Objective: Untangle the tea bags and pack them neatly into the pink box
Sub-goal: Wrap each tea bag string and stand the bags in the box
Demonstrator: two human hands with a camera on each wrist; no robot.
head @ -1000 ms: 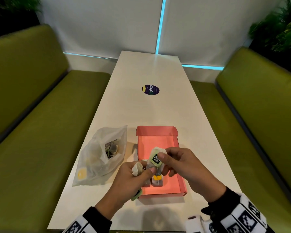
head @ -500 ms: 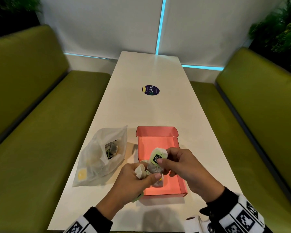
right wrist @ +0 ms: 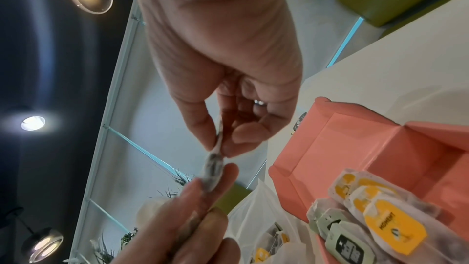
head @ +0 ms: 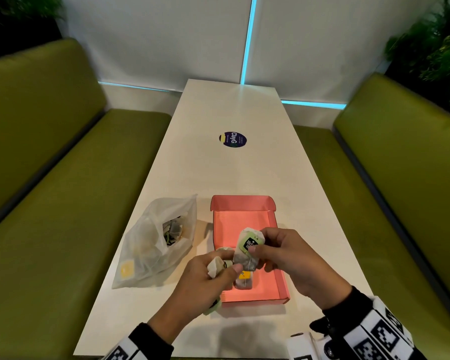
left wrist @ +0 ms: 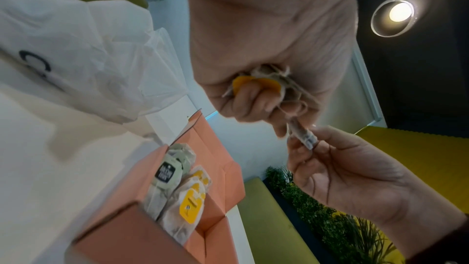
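step: separating one tea bag from a small tangle, both hands working just above the near end of the pink box (head: 244, 224)
right hand (head: 291, 261): pinching the green-tagged tea bag (head: 247, 252) between thumb and fingers, holding it upright over the box
left hand (head: 203, 281): curling tight round a bundle of tea bags (left wrist: 264, 81); an orange tag and looped strings are showing inside the fist, a green tag is hanging out below the palm
link: lower end of the green-tagged bag is meeting the left fingertips; a string probably is running between the two, too thin to confirm
pink box: sitting open on the white table (head: 218, 165), lid flap at the far end; packed tea bags (right wrist: 375, 224) are lying in a row at the near end, yellow and green tags up, far half bare
plastic bag (head: 156, 242): lying just left of the box, more tangled tea bags inside
how to do it well: be easing the hands apart slowly, following the string out of the loop, not yanking; paper is tearing easily and tags are pulling off
grip advice: be holding the bag by its top fold, not the filled part; left fist should be loosening a little so the string can slip free
next: be laying the freed bag flat beside the row, tag up, string tucked
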